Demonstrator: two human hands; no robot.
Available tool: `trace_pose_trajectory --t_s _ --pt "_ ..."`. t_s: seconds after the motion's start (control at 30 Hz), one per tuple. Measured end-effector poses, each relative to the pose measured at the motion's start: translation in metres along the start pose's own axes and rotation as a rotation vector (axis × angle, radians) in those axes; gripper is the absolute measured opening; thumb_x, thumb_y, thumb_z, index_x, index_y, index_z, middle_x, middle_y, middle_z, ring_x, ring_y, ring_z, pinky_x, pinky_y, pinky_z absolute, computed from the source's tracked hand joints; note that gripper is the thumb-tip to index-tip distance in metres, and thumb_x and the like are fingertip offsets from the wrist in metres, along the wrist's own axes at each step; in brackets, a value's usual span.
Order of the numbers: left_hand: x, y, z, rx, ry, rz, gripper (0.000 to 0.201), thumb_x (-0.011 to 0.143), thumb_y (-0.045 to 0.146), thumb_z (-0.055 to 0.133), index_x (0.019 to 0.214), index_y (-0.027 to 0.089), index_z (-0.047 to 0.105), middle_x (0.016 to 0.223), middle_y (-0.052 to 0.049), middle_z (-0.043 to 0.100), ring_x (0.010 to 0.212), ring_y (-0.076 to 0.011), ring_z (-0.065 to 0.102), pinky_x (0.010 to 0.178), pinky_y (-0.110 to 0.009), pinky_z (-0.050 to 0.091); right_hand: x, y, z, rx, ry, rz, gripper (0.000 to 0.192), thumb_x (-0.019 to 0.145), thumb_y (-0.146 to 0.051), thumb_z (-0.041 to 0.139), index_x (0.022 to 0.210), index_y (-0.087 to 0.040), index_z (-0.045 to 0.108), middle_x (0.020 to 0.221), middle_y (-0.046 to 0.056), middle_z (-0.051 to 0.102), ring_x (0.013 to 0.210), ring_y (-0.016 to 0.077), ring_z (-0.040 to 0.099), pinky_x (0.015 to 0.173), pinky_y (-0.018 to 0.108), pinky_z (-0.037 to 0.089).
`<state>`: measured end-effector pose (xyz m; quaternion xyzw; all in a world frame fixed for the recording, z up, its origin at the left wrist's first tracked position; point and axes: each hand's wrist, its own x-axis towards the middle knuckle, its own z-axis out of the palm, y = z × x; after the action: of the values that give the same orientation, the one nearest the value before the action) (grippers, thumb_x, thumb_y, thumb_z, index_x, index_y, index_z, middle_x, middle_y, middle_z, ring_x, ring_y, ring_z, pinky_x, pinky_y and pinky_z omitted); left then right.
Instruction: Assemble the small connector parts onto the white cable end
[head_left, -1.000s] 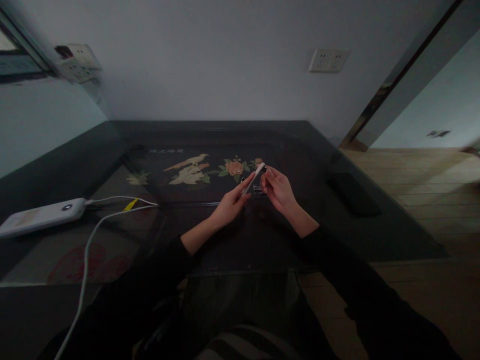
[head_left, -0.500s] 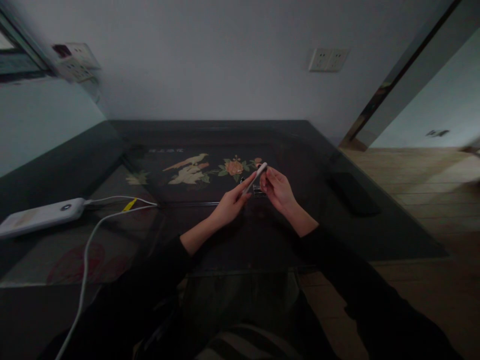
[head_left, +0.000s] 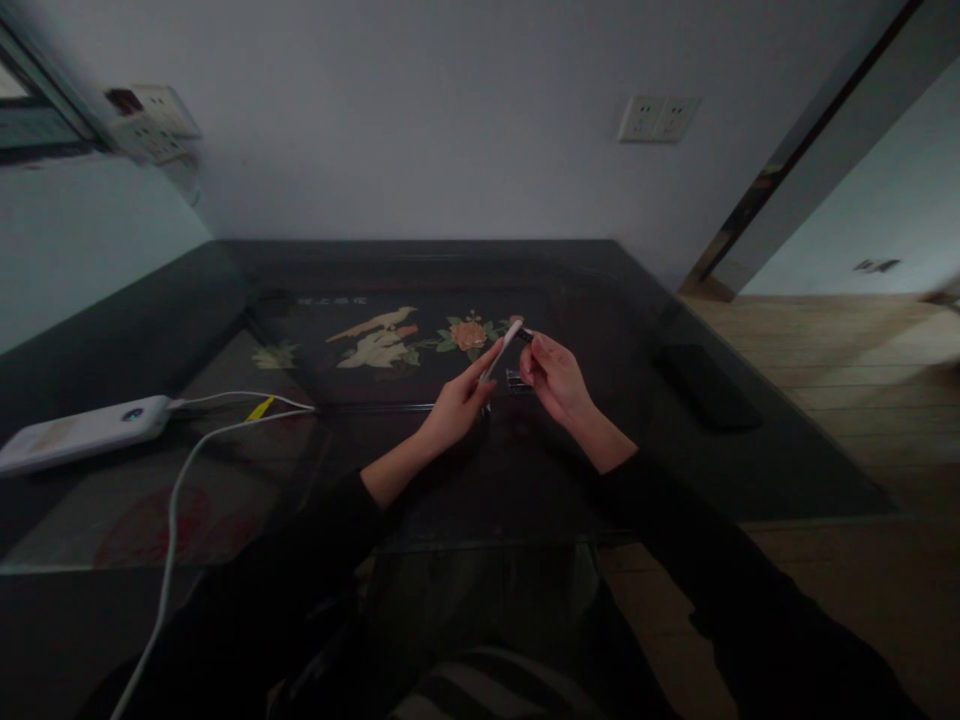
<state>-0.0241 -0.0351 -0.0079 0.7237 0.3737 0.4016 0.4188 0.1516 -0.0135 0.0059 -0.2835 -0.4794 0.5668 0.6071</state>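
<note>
So the thing everything hangs on here is that slim white stick-shaped device (head_left: pixel 501 352), kind of like a pen or a little remote, hard to say which in this light. It's up off the table, held between the 2 hands roughly over the middle of the dark glass tabletop (head_left: pixel 720 470). Its long axis runs diagonally: low end toward the person and to the left, top end up, away and to the right.

The left hand (head_left: pixel 457 405) is gripping the lower part of it, fingers wrapped along the shaft, so that hand has the body. The right hand (head_left: pixel 556 380) sits just beside the top end, fingertips pinched on a small dark piece (head_left: pixel 526 334) right at the device's tip. Can't tell if that piece is touching the tip or just off it, it's too small and dim. So the right hand is the one nearer the top end, the left owns the bottom.

Just under the hands there's a small dark, shiny object (head_left: pixel 517 380) lying on the glass. Further out: flower and bird artwork (head_left: pixel 390 340) beneath the glass, a white power bank (head_left: pixel 79 432) far left with a white cable (head_left: pixel 176 490) trailing off it, and a dark flat thing (head_left: pixel 705 388) out to the right.
</note>
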Motion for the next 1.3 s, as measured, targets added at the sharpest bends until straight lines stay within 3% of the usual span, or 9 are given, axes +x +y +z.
trace_pose_trajectory --t_s 0.17,0.33,0.57,0.87,1.3 --pt "-0.0015 0.0035 0.0020 -0.014 -0.056 -0.006 0.062 0.095 0.025 0.046 0.153 0.022 0.027 0.066 0.003 0.051 0.056 -0.0086 0.037 0.057 -0.019 0.036 0.0018 0.0031 -0.0028 0.020 0.000 -0.008 0.034 0.074 -0.052 0.074 0.083 -0.020 0.066 0.054 -0.006 0.050 0.046 0.0064 0.039 0.043 0.023 0.030" --pt "-0.0039 0.0078 0.0056 -0.028 -0.093 0.024 0.061 0.094 0.025 0.046 0.153 0.020 0.030 0.074 0.000 0.058 0.055 -0.0078 0.036 0.057 -0.020 0.037 0.0020 0.0042 -0.0032 0.030 0.012 -0.012 0.038 0.076 -0.049 0.073 0.099 -0.020 0.069 0.056 -0.007 0.047 0.048 0.0070 0.039 0.045 0.023 0.031" --pt "-0.0043 0.0092 0.0057 -0.063 -0.112 0.047 0.061 0.094 0.024 0.046 0.153 0.019 0.030 0.081 -0.002 0.062 0.054 -0.0070 0.037 0.057 -0.019 0.038 0.0014 0.0017 -0.0012 0.017 0.015 -0.009 0.039 0.076 -0.051 0.073 0.100 -0.021 0.069 0.056 -0.006 0.046 0.050 0.0078 0.038 0.046 0.024 0.031" --pt "0.0004 0.0014 -0.0005 -0.035 -0.023 0.020 0.060 0.095 0.024 0.047 0.153 0.021 0.030 0.068 0.002 0.055 0.053 -0.0079 0.036 0.055 -0.020 0.034 0.0007 0.0002 -0.0006 0.020 -0.036 -0.028 0.034 0.076 -0.052 0.072 0.083 -0.020 0.065 0.053 -0.006 0.050 0.044 0.0063 0.039 0.043 0.023 0.028" --pt "-0.0019 0.0052 0.0015 0.004 -0.039 0.021 0.061 0.094 0.025 0.046 0.153 0.021 0.029 0.065 0.003 0.051 0.056 -0.0091 0.037 0.060 -0.021 0.037 0.0017 0.0019 -0.0019 0.055 -0.004 -0.037 0.033 0.074 -0.050 0.075 0.087 -0.021 0.067 0.053 -0.007 0.050 0.045 0.0064 0.039 0.043 0.022 0.029"
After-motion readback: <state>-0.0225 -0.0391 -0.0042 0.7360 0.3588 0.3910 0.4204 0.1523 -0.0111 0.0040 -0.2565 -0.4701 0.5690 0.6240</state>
